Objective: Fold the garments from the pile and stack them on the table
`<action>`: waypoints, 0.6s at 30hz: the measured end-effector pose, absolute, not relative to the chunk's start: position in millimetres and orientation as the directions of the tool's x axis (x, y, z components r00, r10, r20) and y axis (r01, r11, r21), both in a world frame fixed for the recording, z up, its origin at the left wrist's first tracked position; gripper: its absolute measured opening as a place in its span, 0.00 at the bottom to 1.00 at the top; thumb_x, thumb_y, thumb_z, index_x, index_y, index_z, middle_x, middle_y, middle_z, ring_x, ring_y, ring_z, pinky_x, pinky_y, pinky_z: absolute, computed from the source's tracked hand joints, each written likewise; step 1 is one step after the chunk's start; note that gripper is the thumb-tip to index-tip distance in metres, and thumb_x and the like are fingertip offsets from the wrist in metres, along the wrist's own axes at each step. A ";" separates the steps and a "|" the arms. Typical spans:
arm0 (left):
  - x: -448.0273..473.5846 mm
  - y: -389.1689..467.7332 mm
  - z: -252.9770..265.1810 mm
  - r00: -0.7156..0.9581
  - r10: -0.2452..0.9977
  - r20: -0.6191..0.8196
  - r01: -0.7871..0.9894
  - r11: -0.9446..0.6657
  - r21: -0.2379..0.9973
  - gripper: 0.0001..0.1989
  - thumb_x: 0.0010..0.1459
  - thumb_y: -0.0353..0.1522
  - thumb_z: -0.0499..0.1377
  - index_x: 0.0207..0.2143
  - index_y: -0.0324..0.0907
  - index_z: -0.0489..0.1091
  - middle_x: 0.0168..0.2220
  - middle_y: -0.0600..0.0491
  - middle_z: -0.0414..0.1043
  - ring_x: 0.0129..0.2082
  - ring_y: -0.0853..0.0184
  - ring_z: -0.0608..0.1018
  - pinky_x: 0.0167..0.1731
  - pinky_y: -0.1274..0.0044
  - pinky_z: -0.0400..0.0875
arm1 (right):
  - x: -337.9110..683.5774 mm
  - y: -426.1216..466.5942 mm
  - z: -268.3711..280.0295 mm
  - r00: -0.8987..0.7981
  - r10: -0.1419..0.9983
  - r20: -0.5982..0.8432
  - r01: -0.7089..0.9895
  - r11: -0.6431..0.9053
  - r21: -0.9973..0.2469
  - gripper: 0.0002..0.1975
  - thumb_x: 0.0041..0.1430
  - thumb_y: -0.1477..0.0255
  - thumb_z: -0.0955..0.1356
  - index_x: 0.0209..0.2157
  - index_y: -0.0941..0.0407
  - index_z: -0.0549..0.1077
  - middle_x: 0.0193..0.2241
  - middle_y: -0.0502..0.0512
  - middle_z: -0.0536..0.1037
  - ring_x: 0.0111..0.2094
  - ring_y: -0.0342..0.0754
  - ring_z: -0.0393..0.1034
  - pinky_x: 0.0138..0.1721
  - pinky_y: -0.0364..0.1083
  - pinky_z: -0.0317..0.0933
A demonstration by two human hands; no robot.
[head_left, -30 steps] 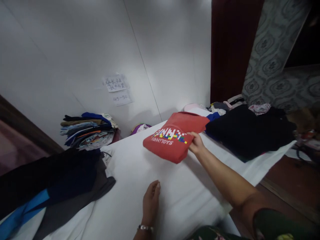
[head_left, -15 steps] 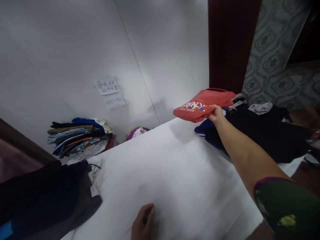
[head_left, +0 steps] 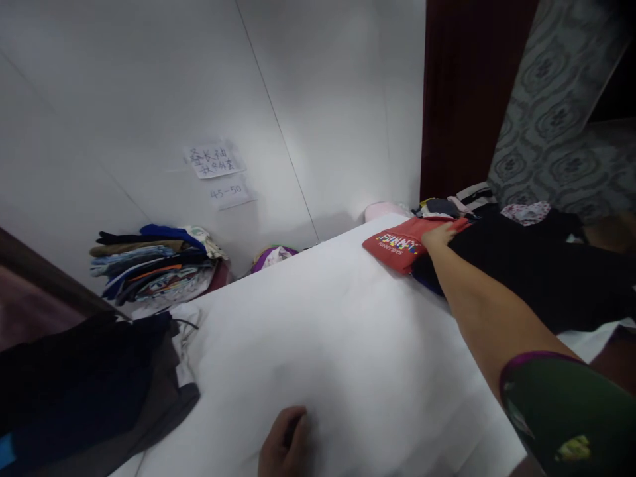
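Observation:
A folded red garment (head_left: 396, 246) with white "FUNNY" lettering and coloured squares lies at the right edge of the white surface, partly over dark clothing. My right hand (head_left: 438, 236) rests on top of it, fingers stretched flat toward the far right. Some of the garment is hidden under that hand. Low in the view, my left hand (head_left: 283, 442) hovers over or rests on the white surface (head_left: 308, 344); which of these I cannot tell. Its fingers are curled, thumb and forefinger tips close together, and nothing shows between them.
Black clothing (head_left: 536, 271) is heaped at the right, with smaller folded items (head_left: 442, 207) behind it. Dark garments (head_left: 94, 391) lie at the left. Beyond the far edge stands a stack of folded clothes (head_left: 159, 265). Handwritten paper notes (head_left: 216, 159) hang on the pale wall.
My right hand has lowered the red garment from the air onto the dark clothes, and its fingers have gone from gripping the edge to lying flat. My left hand has hardly moved.

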State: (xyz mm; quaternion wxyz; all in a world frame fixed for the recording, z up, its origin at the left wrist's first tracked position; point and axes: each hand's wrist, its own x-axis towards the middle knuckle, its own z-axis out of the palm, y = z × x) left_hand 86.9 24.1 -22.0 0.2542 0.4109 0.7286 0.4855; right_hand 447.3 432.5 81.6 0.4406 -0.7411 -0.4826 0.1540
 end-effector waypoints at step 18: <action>86.5 24.1 -11.6 -0.505 0.863 0.009 0.388 0.218 0.896 0.15 0.43 0.51 0.61 0.24 0.51 0.74 0.27 0.55 0.74 0.30 0.58 0.75 0.30 0.73 0.71 | 390.3 393.7 42.9 0.033 0.976 0.214 0.858 0.082 -0.507 0.23 0.59 0.69 0.64 0.55 0.59 0.66 0.58 0.77 0.59 0.61 0.71 0.48 0.55 0.74 0.36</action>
